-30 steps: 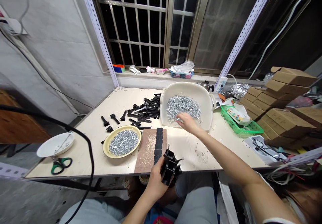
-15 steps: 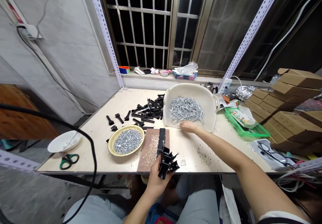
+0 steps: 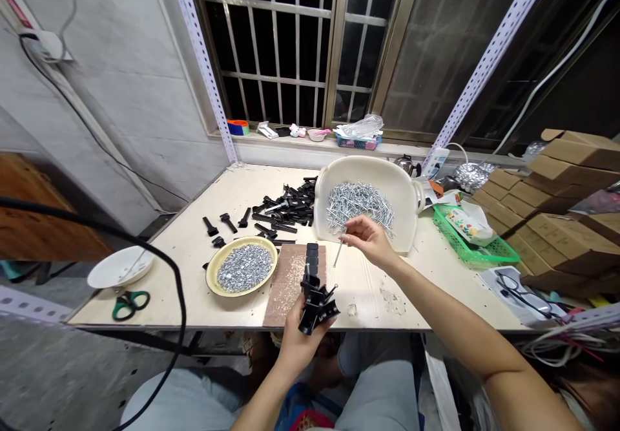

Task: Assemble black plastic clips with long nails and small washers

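Near the table's front edge, my left hand (image 3: 301,340) is closed around several black plastic parts (image 3: 317,305), with a metal screw tip sticking out at their right. My right hand (image 3: 368,240) pinches one long silver screw (image 3: 338,254), which hangs down from the fingertips just in front of the white basin (image 3: 404,224). Inside that basin lies a heap of similar silver screws (image 3: 361,205). A row of black pieces (image 3: 312,256) lies on the brown board (image 3: 283,295), just beyond my left hand. Left of the board stands a yellow bowl (image 3: 211,282) of small metal nuts (image 3: 245,268).
More black plastic parts (image 3: 290,208) are piled behind the bowl. Green-handled scissors (image 3: 130,305) and a white plate (image 3: 104,276) lie at the left edge. On the right are a green basket (image 3: 489,253), glasses (image 3: 520,292) and stacked cardboard boxes (image 3: 562,243). A black cable (image 3: 179,289) hangs in front.
My right hand has lifted from the basin's front rim and moved slightly up, now showing a screw in its fingers. My left hand still holds the black parts, shifted slightly left.
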`<act>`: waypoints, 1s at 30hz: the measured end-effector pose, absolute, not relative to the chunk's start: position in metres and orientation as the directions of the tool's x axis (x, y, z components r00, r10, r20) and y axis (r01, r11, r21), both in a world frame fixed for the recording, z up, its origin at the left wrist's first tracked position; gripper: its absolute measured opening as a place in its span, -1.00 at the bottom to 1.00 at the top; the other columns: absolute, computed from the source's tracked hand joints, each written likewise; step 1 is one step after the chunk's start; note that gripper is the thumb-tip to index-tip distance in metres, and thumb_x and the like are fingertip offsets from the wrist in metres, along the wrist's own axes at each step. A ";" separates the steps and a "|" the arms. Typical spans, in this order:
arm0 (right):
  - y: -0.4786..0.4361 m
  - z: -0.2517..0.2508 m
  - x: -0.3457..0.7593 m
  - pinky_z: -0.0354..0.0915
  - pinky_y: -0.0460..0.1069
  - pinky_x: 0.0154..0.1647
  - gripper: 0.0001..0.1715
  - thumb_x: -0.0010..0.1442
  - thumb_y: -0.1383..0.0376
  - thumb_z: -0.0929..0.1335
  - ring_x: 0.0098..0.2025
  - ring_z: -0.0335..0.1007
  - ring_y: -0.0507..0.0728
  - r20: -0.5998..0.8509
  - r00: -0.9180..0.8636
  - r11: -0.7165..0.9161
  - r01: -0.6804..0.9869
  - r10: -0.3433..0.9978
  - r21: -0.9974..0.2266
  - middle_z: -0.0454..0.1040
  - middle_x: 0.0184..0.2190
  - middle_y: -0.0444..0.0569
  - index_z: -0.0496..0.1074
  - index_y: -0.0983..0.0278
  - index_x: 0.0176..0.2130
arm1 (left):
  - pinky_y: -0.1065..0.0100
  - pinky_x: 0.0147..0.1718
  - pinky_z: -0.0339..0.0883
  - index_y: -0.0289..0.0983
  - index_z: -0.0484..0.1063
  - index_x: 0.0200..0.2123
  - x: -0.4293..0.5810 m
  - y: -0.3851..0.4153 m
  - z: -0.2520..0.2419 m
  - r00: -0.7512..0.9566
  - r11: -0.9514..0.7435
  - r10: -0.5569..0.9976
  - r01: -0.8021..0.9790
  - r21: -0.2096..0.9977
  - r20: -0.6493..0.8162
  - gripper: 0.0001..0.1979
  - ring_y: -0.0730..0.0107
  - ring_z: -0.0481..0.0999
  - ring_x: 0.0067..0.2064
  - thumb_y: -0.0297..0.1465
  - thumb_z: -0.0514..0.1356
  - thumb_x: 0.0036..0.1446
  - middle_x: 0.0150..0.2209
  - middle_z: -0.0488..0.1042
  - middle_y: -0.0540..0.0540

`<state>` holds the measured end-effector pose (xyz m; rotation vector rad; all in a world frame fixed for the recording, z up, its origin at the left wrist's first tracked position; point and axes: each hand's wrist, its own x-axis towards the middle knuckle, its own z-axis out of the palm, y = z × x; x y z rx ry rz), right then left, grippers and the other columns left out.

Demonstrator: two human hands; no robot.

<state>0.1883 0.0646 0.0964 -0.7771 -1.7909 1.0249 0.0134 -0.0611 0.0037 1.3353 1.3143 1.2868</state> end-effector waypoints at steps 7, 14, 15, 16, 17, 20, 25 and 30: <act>0.034 0.144 0.176 0.17 -0.12 -0.45 -0.82 0.17 0.37 0.26 -0.42 0.31 -0.03 0.100 -0.848 0.761 0.408 0.521 -0.504 0.42 -0.38 -0.12 0.33 0.26 -0.17 | 0.31 -0.28 0.30 -0.29 0.35 -0.23 0.014 -0.059 0.006 -0.108 -0.086 0.989 0.105 0.991 0.097 -0.68 0.28 0.45 -0.27 -0.35 0.24 -0.11 -0.30 0.47 -0.07; 0.021 0.180 0.127 -0.09 -0.08 -0.62 -0.83 -0.01 0.51 0.31 -0.58 0.12 -0.04 -0.230 -0.940 0.963 0.267 0.253 -0.035 0.38 -0.53 -0.13 0.39 0.30 -0.55 | 0.30 -0.30 0.27 -0.30 0.34 -0.25 0.018 -0.061 0.009 -0.091 -0.083 0.990 0.218 0.972 0.105 -0.69 0.24 0.43 -0.27 -0.36 0.24 -0.13 -0.33 0.45 -0.09; 0.021 0.182 0.122 -0.09 -0.08 -0.63 -0.83 -0.03 0.52 0.31 -0.59 0.10 -0.04 -0.257 -0.939 0.968 0.247 0.230 -0.035 0.38 -0.54 -0.13 0.39 0.30 -0.56 | 0.30 -0.30 0.27 -0.31 0.34 -0.26 0.019 -0.061 0.009 -0.088 -0.086 0.990 0.217 0.972 0.107 -0.70 0.24 0.43 -0.26 -0.36 0.24 -0.12 -0.33 0.45 -0.09; 0.022 0.183 0.119 -0.08 -0.08 -0.63 -0.83 -0.05 0.53 0.32 -0.59 0.10 -0.04 -0.273 -0.939 0.971 0.232 0.209 -0.056 0.37 -0.55 -0.14 0.39 0.30 -0.56 | 0.30 -0.30 0.26 -0.31 0.33 -0.25 0.019 -0.062 0.009 -0.087 -0.090 0.990 0.212 0.973 0.110 -0.70 0.24 0.43 -0.26 -0.36 0.23 -0.12 -0.33 0.45 -0.09; 0.024 0.184 0.118 -0.06 -0.09 -0.62 -0.84 -0.07 0.53 0.33 -0.58 0.11 -0.04 -0.281 -0.940 0.970 0.226 0.192 -0.091 0.37 -0.55 -0.14 0.40 0.30 -0.55 | 0.31 -0.30 0.26 -0.30 0.33 -0.25 0.019 -0.062 0.009 -0.084 -0.094 0.990 0.203 0.975 0.113 -0.70 0.24 0.43 -0.26 -0.37 0.23 -0.11 -0.33 0.45 -0.09; 0.033 0.187 0.121 0.03 -0.11 -0.56 -0.87 -0.05 0.50 0.33 -0.52 0.18 -0.03 -0.266 -0.944 0.943 0.255 0.196 -0.211 0.40 -0.51 -0.14 0.43 0.29 -0.47 | 0.31 -0.29 0.26 -0.30 0.33 -0.23 0.017 -0.063 0.009 -0.067 -0.089 0.993 0.181 0.979 0.102 -0.69 0.24 0.43 -0.26 -0.37 0.23 -0.10 -0.32 0.45 -0.09; 0.039 0.185 0.125 0.11 -0.13 -0.51 -0.84 -0.01 0.50 0.33 -0.48 0.25 -0.04 -0.267 -0.948 0.913 0.258 0.176 -0.317 0.44 -0.50 -0.16 0.47 0.28 -0.43 | 0.30 -0.29 0.27 -0.31 0.33 -0.25 0.017 -0.061 0.010 -0.059 -0.074 0.995 0.178 0.981 0.086 -0.69 0.24 0.43 -0.26 -0.36 0.24 -0.12 -0.33 0.45 -0.08; 0.055 0.186 0.138 0.21 -0.13 -0.42 -0.63 0.01 0.32 0.38 -0.36 0.33 -0.01 -0.133 -0.971 0.865 0.235 0.196 -0.444 0.46 -0.27 -0.07 0.40 0.28 -0.12 | 0.29 -0.24 0.28 -0.30 0.34 -0.21 0.019 -0.060 0.010 -0.099 -0.070 0.992 0.130 0.989 0.084 -0.64 0.22 0.45 -0.21 -0.35 0.25 -0.15 -0.27 0.47 -0.10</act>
